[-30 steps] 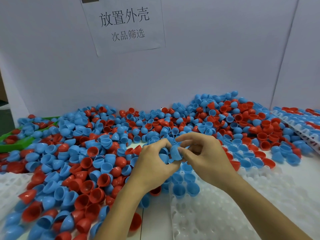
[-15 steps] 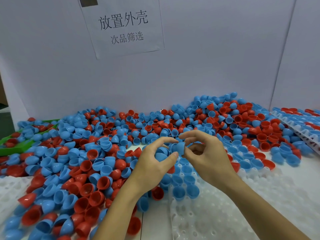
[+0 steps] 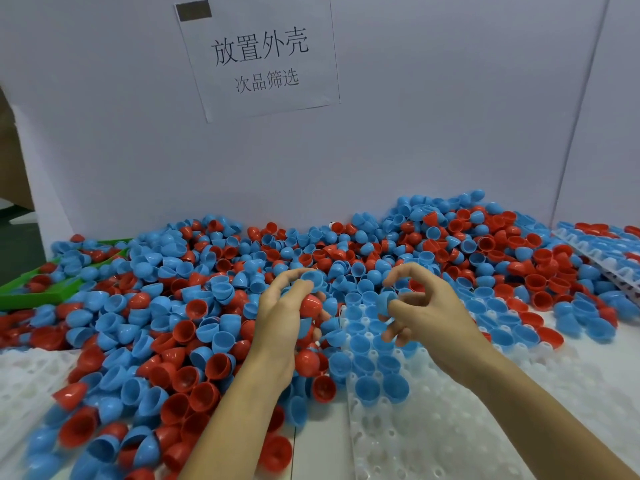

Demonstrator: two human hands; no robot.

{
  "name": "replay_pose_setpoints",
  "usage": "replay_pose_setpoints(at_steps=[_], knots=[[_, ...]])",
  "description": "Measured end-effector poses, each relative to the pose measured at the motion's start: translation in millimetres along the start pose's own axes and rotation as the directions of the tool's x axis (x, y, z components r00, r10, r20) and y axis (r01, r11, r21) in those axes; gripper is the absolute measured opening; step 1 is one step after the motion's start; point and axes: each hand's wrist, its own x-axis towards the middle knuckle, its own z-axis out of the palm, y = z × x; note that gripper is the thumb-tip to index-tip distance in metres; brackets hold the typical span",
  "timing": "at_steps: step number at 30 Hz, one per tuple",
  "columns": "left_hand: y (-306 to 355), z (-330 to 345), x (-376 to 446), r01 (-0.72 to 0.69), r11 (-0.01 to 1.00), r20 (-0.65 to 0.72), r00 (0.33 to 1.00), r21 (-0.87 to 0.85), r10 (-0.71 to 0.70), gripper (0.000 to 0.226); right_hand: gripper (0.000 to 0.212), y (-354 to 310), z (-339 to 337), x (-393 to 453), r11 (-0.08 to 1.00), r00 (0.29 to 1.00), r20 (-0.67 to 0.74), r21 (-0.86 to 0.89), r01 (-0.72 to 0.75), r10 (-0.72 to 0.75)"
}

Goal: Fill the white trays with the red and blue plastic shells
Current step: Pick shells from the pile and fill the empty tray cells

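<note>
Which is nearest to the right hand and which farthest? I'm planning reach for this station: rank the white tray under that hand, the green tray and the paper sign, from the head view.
From the right hand:
1. white tray, directly beneath and in front of it.
2. green tray, far left edge, beyond the shell pile.
3. paper sign, high on the back wall.

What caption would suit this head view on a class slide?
Two hands sort shells: the right hand pinches a blue shell above the white tray; the left hand holds several.

A heap of shells [image 3: 214,306] fills the frame's middle and left; a tray [image 3: 450,438] lies lower right, a sign [image 3: 259,57] on the wall [image 3: 450,116] above.
</note>
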Motion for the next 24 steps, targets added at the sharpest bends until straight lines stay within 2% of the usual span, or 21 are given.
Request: replay_pose_setpoints(at_steps=[5,8,10,12,15,17,21,24], knots=[[-1.0,-0.5,1.4,0.01,1.0,-0.008,1.0,-0.013,-0.01,0.013,0.038,-1.2,-4.4,2.2,0.996,0.996,-0.051,0.055,-0.072,0.075],[-1.9,-0.5,1.4,0.009,1.0,0.001,1.0,-0.024,-0.009,0.013,0.03,-2.9,-4.6,5.0,0.976,0.985,-0.036,0.151,-0.16,0.167],[-2.4,-0.7,1.7,0.01,1.0,0.001,1.0,-0.027,-0.01,0.013,0.022,-5.7,-6.5,5.4,0.95,0.984,-0.005,0.262,-0.169,0.176],[-1.6,-1.4,1.7,0.017,0.999,-0.006,1.0,-0.031,-0.017,0.013,0.023,-6.4,-8.3,4.1,0.964,0.992,-0.006,0.235,-0.122,0.126],[-2.0,-1.1,2.1,0.027,0.999,-0.024,0.999,-0.03,-0.027,0.013,0.021,-9.5,-8.7,0.9,0.998,0.999,-0.048,-0.065,-0.014,0.011],[-2.2,-0.3,2.1,0.024,1.0,-0.044,0.999,-0.02,-0.025,0.017,0.022,-17.1,-7.9,1.1,0.989,0.997,-0.059,-0.138,0.047,-0.055],[-0.1,1.4,0.2,0.04,0.998,-0.049,0.998,-0.039,-0.042,0.024,0.021,-46.4,-15.1,10.8,0.979,0.984,-0.052,-0.117,0.165,-0.172],[0.5,1.2,-0.6,0.042,0.998,-0.059,0.997,-0.036,-0.044,0.019,0.02,-75.9,-17.9,17.9,0.946,0.938,-0.161,0.054,0.32,-0.308]])
